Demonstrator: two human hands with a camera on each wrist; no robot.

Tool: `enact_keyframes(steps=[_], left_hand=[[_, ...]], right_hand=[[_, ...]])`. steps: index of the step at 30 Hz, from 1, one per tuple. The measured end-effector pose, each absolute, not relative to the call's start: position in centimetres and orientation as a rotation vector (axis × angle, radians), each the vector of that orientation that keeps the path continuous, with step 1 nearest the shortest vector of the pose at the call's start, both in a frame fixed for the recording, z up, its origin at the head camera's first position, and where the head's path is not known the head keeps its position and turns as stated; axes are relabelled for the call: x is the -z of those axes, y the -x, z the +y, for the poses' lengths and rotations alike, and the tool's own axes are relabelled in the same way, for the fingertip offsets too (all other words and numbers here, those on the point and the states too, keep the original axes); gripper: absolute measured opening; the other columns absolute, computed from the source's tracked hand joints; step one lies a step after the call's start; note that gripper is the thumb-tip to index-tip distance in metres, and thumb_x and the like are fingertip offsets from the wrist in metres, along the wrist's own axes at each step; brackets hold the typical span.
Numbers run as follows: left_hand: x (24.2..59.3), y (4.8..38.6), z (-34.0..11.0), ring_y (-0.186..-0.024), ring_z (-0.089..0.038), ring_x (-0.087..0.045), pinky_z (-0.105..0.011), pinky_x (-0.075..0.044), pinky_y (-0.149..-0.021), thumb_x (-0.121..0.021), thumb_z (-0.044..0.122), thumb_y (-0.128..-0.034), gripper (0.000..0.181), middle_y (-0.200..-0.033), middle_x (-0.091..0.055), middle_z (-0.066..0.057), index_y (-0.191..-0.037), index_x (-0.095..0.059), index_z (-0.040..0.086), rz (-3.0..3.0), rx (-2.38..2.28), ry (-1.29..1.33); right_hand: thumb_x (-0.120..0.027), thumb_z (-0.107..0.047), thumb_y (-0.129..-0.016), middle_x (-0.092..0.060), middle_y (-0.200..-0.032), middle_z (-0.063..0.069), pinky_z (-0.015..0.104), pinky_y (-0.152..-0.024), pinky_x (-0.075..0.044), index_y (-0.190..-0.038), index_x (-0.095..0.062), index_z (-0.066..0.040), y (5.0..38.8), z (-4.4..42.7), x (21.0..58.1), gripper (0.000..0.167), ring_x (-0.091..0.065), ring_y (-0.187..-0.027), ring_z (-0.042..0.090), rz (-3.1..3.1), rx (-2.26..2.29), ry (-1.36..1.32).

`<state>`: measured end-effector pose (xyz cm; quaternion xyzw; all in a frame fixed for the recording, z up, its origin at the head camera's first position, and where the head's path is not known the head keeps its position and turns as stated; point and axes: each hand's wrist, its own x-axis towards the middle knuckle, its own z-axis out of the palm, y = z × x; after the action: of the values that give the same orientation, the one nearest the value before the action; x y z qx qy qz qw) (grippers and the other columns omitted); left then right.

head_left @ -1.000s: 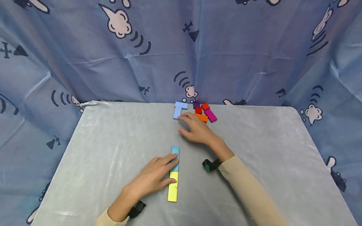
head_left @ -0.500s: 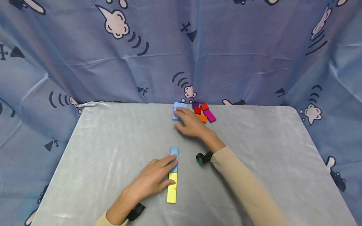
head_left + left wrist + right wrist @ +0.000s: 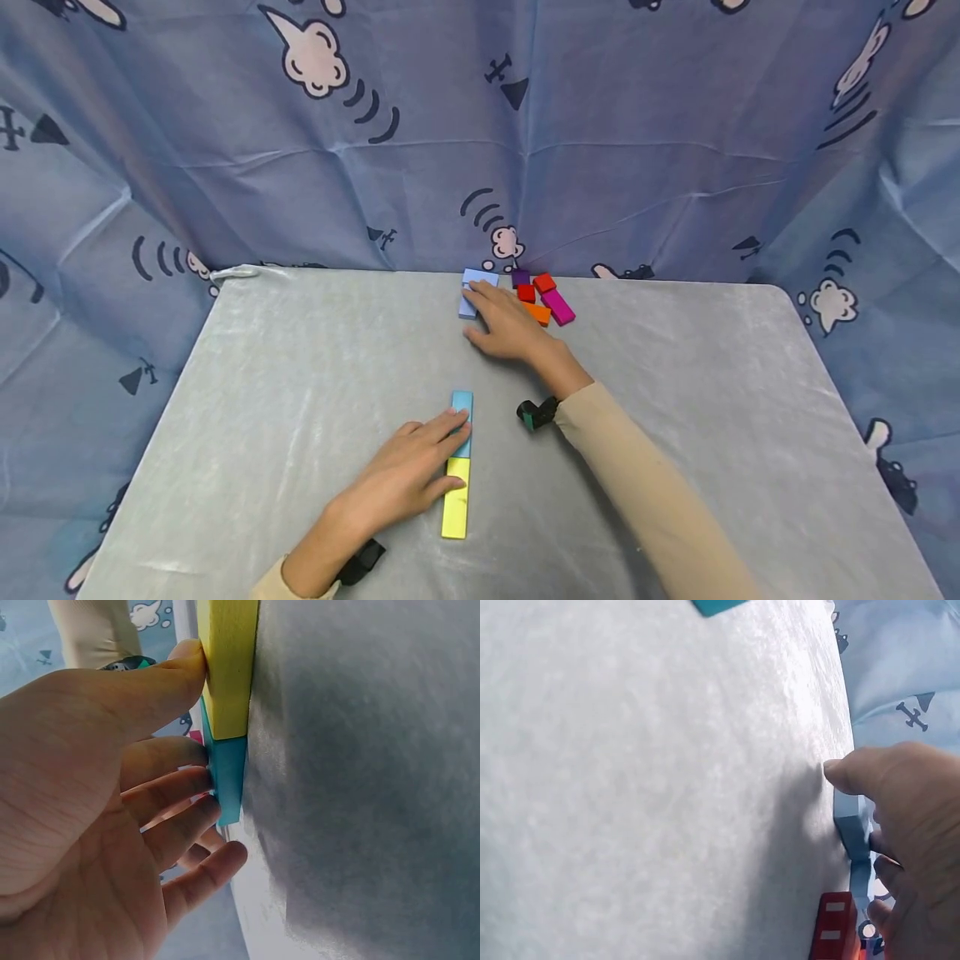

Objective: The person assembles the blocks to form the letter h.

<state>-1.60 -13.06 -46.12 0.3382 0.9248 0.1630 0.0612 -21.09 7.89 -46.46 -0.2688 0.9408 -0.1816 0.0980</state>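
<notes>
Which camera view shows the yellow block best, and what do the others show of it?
The head view: both ends of the yellow block are visible, the left hand covering only a little. The left wrist view shows it larger, but cut off at the top. The right wrist view misses it.

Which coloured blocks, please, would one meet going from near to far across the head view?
Yellow rectangular block, sky-blue rectangular block, orange rectangular block, nearer small red block, small dark-purple block; the others overlap in depth.
</notes>
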Motion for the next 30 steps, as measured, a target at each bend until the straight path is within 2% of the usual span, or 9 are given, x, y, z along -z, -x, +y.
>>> enact_keyframes(steps=[5,10,13,21,30], left_hand=[[46.1,1.8,-12.9,-0.152,-0.024,-0.051,-0.041,-0.052,-0.108,-0.077,0.042,-0.0954,0.070,-0.163,-0.053,-0.007,-0.152,-0.057,0.006,2.806,-0.485,-1.041],[45.9,1.7,-13.0,-0.153,-0.024,-0.049,-0.043,-0.052,-0.108,-0.077,0.039,-0.0958,0.070,-0.164,-0.052,-0.007,-0.153,-0.056,0.006,2.781,-0.501,-1.023],[45.8,1.6,-13.0,-0.153,-0.024,-0.049,-0.044,-0.052,-0.109,-0.077,0.039,-0.0964,0.069,-0.164,-0.051,-0.007,-0.154,-0.055,0.006,2.773,-0.510,-1.015],[45.8,1.6,-13.0,-0.153,-0.024,-0.049,-0.045,-0.052,-0.108,-0.077,0.039,-0.0964,0.068,-0.164,-0.052,-0.008,-0.153,-0.056,0.006,2.770,-0.531,-1.015],[45.9,1.6,-13.2,-0.153,-0.025,-0.049,-0.046,-0.052,-0.107,-0.076,0.038,-0.0969,0.068,-0.164,-0.051,-0.009,-0.153,-0.056,0.006,2.764,-0.535,-1.014]], right_hand=[[-0.066,-0.030,-0.104,-0.043,-0.169,0.013,0.051,-0.137,-0.023,-0.160,-0.047,-0.007,20.8,7.8,46.3,0.064,-0.034,-0.161,0.032,2.814,0.525,0.803],[-0.069,-0.028,-0.103,-0.053,-0.160,0.014,0.048,-0.132,-0.036,-0.151,-0.058,-0.004,20.4,7.6,46.1,0.055,-0.049,-0.150,0.032,2.838,0.547,0.831],[-0.070,-0.027,-0.103,-0.056,-0.156,0.015,0.046,-0.128,-0.041,-0.148,-0.061,-0.002,20.3,7.5,46.0,0.052,-0.053,-0.146,0.032,2.831,0.555,0.839],[-0.070,-0.026,-0.103,-0.053,-0.160,0.016,0.048,-0.130,-0.038,-0.150,-0.059,-0.003,19.8,7.5,46.0,0.053,-0.048,-0.151,0.033,2.806,0.542,0.834],[-0.077,-0.029,-0.098,-0.064,-0.148,0.015,0.049,-0.125,-0.045,-0.142,-0.066,-0.003,18.5,7.9,46.3,0.053,-0.057,-0.142,0.033,2.791,0.655,0.895]])
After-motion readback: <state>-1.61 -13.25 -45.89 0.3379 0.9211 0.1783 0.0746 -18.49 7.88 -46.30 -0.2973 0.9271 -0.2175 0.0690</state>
